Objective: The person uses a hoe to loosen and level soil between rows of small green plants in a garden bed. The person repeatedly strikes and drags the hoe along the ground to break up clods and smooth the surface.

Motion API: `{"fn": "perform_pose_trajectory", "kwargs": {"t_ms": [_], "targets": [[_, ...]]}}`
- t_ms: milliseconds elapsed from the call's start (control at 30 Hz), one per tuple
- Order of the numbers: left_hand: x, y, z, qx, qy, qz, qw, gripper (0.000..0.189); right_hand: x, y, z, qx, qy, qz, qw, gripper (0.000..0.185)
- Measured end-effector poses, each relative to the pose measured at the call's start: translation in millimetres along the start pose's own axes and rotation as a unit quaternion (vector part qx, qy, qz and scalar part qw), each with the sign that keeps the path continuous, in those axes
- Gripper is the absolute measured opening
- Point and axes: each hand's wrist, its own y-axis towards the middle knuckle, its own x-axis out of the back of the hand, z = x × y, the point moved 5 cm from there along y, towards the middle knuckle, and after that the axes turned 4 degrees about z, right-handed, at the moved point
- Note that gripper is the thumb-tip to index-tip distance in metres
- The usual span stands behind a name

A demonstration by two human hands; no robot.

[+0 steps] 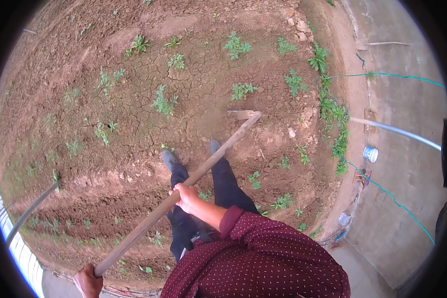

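A hoe with a long wooden handle [208, 164] slants across the view from lower left to upper centre. My right hand [186, 197] grips the handle near its middle, in front of my legs. Close to the handle's lower-left end, my left hand [87, 281] is wrapped around the wood, partly cut by the picture's rim. The metal hoe blade [242, 114] is at the far end, beyond my shoes, low over bare brown soil [208, 123]; I cannot tell whether it touches. A leafy green plant [243, 90] grows just past the blade, and another plant [164, 100] stands to its left.
My shoes [169, 160] stand on cracked soil among scattered weeds. Along the right run a weedy edge [333, 111], a concrete strip [395, 186], a green hose or cord [389, 193], a pale pole [395, 130] and a white bucket [371, 154]. A curved pipe [33, 212] rises at left.
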Motion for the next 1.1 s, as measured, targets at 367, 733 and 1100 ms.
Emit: {"fn": "perform_pose_trajectory", "kwargs": {"t_ms": [367,733,1100], "targets": [[-145.9,34.7,-117.1,-0.090,-0.155,0.126,0.976,0.018,74.2,-32.8,134.5,0.205,-0.111,-0.132,0.963,0.013],[-67.3,53.2,-273.0,-0.180,-0.212,0.035,0.960,0.026,24.3,14.5,267.8,0.261,-0.030,-0.032,0.964,0.020],[-139.9,-67.4,-79.3,-0.139,0.268,-0.044,0.952,0.035,-42.4,1.0,13.1,0.061,-0.034,0.024,0.997,0.014]]}}
